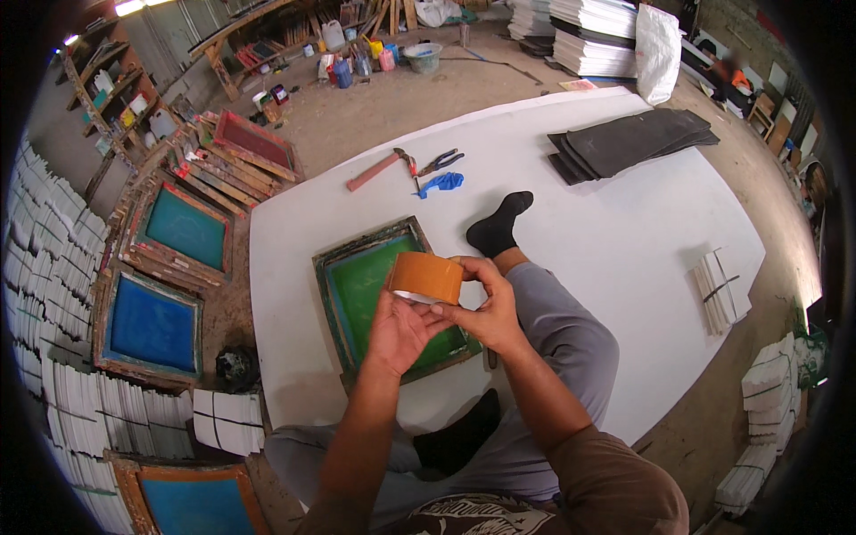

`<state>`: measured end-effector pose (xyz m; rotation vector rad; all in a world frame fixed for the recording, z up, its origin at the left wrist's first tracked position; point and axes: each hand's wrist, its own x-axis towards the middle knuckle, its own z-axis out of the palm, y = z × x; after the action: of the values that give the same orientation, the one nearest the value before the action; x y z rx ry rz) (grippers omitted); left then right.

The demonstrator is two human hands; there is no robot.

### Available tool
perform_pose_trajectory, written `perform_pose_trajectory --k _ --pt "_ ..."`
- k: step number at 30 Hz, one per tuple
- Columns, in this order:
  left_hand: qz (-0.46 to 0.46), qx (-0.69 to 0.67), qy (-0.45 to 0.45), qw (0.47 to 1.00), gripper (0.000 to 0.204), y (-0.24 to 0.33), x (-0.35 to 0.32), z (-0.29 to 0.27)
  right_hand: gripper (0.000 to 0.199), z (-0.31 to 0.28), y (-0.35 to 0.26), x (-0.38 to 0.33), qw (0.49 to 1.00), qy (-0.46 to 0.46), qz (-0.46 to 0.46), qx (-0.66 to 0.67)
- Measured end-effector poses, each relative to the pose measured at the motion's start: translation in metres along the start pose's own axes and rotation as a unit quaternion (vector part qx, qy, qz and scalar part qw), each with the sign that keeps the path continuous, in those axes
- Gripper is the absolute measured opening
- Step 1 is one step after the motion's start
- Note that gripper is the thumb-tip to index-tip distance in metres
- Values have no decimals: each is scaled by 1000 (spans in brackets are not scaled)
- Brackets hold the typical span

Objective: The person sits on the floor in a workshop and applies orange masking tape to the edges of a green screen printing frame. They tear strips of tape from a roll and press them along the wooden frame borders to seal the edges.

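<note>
1. While the brown tape roll [426, 275] is held in the air above the green-meshed screen frame [323, 283], its control depends mostly on the right hand [489, 301], whose thumb and fingers are closed around the roll's right side. If that pinch were loosened, the roll could be dropped onto the mesh, which might be dented or torn.

2. The left hand [403, 332] is partly open, palm upward, cupped under the roll's left side; how much weight is borne by it cannot be told. With so little wrapped around that side, the roll could be tipped or twisted out leftward.

3. No loose end of tape can be made out. Should one be picked at by fingernail, the film could be split or torn into a thin strip by uneven pulling.

4. The socked foot [501, 223] is rested on the white sheet [615, 259], near the frame. By a shift of the leg, the sheet could be creased or the frame nudged.

5. Beyond the frame, the hammer [373, 172] and pliers [439, 161] are laid close together; by a careless reach, one could be dragged across the sheet.
</note>
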<state>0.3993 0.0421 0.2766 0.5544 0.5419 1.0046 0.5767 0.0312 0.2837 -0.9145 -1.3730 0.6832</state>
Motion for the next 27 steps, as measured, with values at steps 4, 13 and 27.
perform_pose_trajectory --k 4,13,27 --pt "44 123 66 989 73 14 -9 6 63 -9 -18 4 990 -41 -43 -124" --pt "-21 107 80 991 80 14 -15 15 74 -3 -14 1 997 -52 -21 -61" --pt "-86 -12 65 994 92 8 -12 3 82 1 -2 -5 997 -68 8 -35"
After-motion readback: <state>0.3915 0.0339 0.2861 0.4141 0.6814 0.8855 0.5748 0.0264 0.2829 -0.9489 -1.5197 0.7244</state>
